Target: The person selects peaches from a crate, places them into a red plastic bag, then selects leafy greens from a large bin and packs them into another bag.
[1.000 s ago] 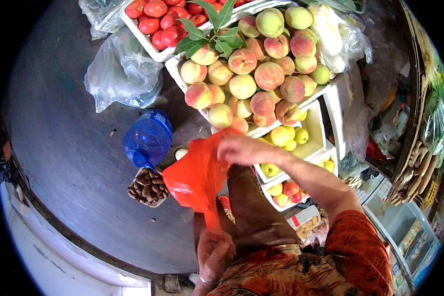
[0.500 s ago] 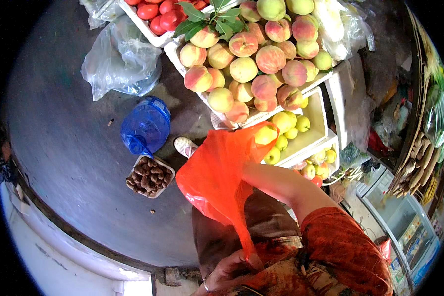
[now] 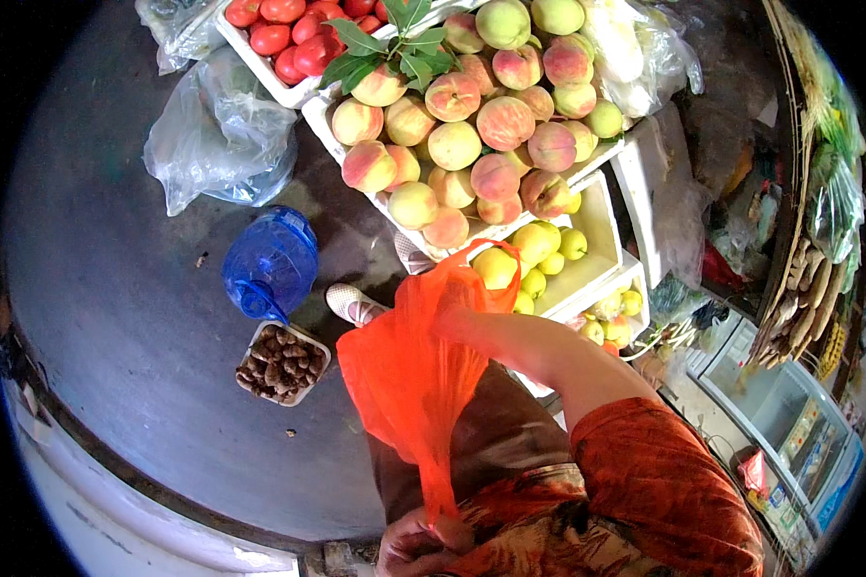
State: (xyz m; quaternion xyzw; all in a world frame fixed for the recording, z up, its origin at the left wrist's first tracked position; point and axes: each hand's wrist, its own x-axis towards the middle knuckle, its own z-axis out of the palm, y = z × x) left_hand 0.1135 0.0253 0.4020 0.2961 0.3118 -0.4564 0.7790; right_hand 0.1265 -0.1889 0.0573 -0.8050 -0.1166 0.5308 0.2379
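Note:
A thin red plastic bag [image 3: 409,370] stretches in front of my body, above my brown trousers. Its lower end runs into my left hand [image 3: 423,543], whose fingers are closed round the gathered plastic near the lower edge. My bare right forearm reaches in from the right, and my right hand [image 3: 455,322] is inside the bag's opening. Red film covers its fingers, so their shape is hidden. A loop of the bag hangs beside several yellow-green fruits [image 3: 496,268] in a white foam box [image 3: 597,245].
Ahead is a foam crate [image 3: 329,130] of peaches [image 3: 454,146], with tomatoes [image 3: 313,54] to its left. On the dark floor [image 3: 164,385] are a blue water jug [image 3: 271,264], a small tray of brown knobbly pieces [image 3: 281,365] and clear plastic bags [image 3: 223,135]. A glass-topped cabinet [image 3: 779,413] stands right.
The red bag has been drawn out longer and narrower. My left hand has moved slightly lower and left, still gripping its end. The surroundings have shifted a little left in view.

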